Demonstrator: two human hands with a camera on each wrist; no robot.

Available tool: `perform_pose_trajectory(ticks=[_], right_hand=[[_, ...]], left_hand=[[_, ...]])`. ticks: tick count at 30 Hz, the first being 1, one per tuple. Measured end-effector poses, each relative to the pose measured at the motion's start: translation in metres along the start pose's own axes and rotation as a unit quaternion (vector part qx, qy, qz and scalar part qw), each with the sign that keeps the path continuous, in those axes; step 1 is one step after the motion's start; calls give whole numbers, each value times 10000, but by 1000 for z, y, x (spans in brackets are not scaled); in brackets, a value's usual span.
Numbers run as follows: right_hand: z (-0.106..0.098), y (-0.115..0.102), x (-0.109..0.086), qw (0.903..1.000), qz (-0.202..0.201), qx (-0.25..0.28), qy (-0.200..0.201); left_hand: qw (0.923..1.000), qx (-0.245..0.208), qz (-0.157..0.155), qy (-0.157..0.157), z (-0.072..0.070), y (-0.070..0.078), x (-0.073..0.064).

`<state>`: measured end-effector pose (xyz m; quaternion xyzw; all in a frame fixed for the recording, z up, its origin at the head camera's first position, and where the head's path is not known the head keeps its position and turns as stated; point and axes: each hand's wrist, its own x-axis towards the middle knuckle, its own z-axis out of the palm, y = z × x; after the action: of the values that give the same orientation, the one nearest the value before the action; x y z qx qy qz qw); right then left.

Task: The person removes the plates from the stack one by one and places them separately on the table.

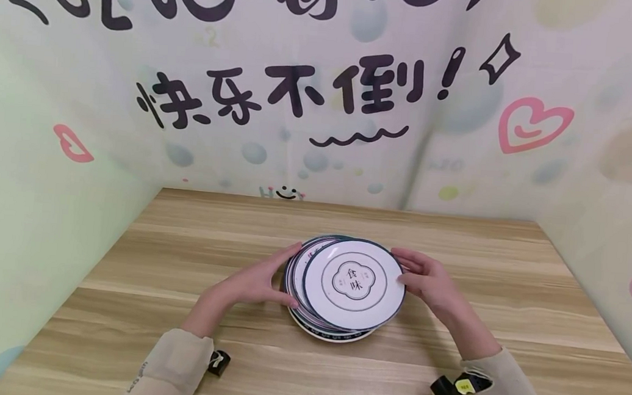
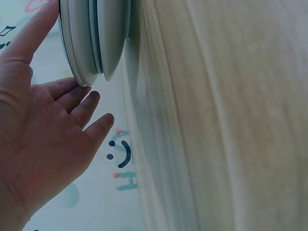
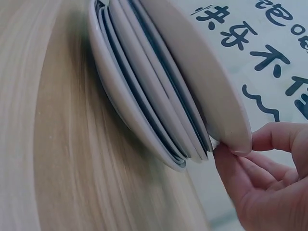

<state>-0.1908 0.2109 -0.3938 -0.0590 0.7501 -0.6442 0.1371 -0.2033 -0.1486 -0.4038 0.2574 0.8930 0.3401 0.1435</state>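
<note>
A stack of plates [image 1: 299, 303] stands mid-table, white with dark rims. Its top plate [image 1: 325, 296] bears a flower-shaped emblem with two black characters and sits shifted to the right. My right hand [image 1: 431, 285] pinches this plate's right rim between thumb and fingers; in the right wrist view the plate [image 3: 207, 72] is tilted, its rim raised off those below. On the other side, my left hand [image 1: 252, 282] touches the stack's left edge, thumb in front and fingers behind. The left wrist view shows its fingers spread, with the last ones off the plates.
The wooden table [image 1: 192, 232] reaches back to a printed wall covering [image 1: 230, 161] with black characters. More printed covering rises on both sides. A small black device is strapped at each wrist.
</note>
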Motion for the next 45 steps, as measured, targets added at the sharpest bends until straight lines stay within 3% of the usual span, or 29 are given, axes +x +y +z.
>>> perform_pose_trajectory(ticks=[8,14,27,37,45], right_hand=[[-9,-4,-6,9986,311,380,-179],[-11,-3,-7,9964,414,734,-97],[-18,1,-7,9902,201,1385,38],[-31,-8,-6,9796,2,2007,71],[-44,-13,-3,9679,-58,2507,184]], left_hand=[[10000,7,-76,2,0,0,0],[9999,12,-133,-8,-1,1,0],[9999,26,-134,-33,-1,1,1],[9998,12,-160,-72,0,1,1],[10000,31,9,-92,0,-1,1]])
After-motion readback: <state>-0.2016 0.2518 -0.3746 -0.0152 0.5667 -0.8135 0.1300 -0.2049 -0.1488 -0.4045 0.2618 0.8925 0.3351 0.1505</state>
